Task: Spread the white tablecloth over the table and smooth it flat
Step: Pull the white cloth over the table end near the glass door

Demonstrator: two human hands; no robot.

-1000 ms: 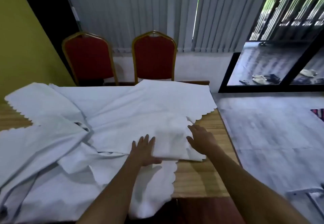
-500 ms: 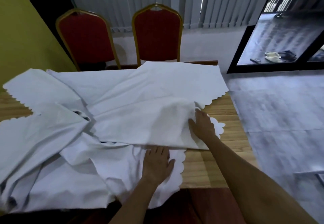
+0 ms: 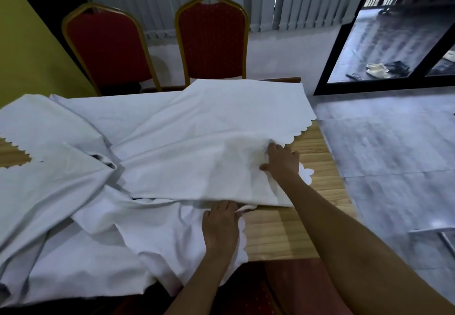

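Observation:
A white tablecloth (image 3: 187,147) with scalloped edges lies crumpled in several overlapping folds on the wooden table (image 3: 283,231). My left hand (image 3: 221,228) rests palm down on a lower layer near the table's front edge, its fingertips tucked under the fold above. My right hand (image 3: 283,162) is further back and to the right, with its fingers pinching a bunched fold of the upper layer close to the scalloped border. Bare wood shows at the table's right end and in a small patch at the far left.
Two red chairs with gold frames (image 3: 211,38) stand behind the table against grey vertical blinds. A yellow wall (image 3: 27,51) is at the left. A red chair seat (image 3: 258,290) is under the near edge. Grey floor (image 3: 394,154) lies to the right.
My left hand slid back toward the front edge and onto the lower layer. My right hand moved away from me and gathered the upper fold. The view tilted down.

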